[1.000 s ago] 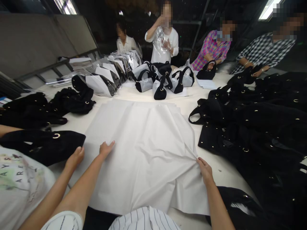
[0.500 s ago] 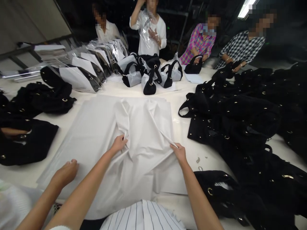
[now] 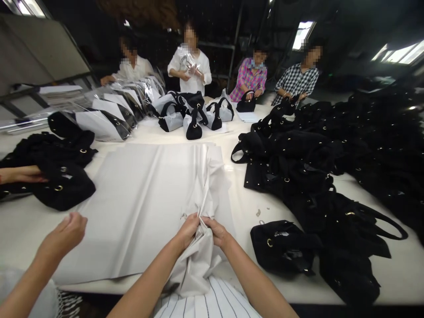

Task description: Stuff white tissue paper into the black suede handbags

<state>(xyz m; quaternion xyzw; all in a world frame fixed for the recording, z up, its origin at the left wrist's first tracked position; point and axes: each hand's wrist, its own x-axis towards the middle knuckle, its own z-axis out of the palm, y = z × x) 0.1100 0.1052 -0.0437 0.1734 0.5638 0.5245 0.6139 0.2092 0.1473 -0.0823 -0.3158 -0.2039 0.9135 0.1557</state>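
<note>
Dim workshop rafters and a few bright skylights hung over a long white table (image 3: pixel 380 274), around which several people worked at the far end among plastic-wrapped bags (image 3: pixel 109 115) and small black handbags stuffed with white paper (image 3: pixel 194 126). A broad heap of black bags (image 3: pixel 314 159) covered the right side of the table, and one lay apart near the front edge (image 3: pixel 281 247). Close to the person's body, the left hand (image 3: pixel 189 229) and right hand (image 3: pixel 217 230) were pressed together, fingers clenched around a crumpled sheet of white tissue paper (image 3: pixel 198 260) that bunched between them and trailed down toward the striped shirt. That sheet rose in a ridge from the stack of flat paper (image 3: pixel 132 203) lying just beside it in the middle of the table. A neighbour's hand (image 3: pixel 64 234) hovered loosely curled over the left corner of that stack, and another co-worker's hand (image 3: pixel 23 176) rested against a black bag (image 3: pixel 62 190) further left. The thin sheet looked liable to tear if it was squeezed too hard, and its trailing edge might have dragged or creased the sheets beneath; the neighbour's hand near the same stack could also have snagged the pile.
</note>
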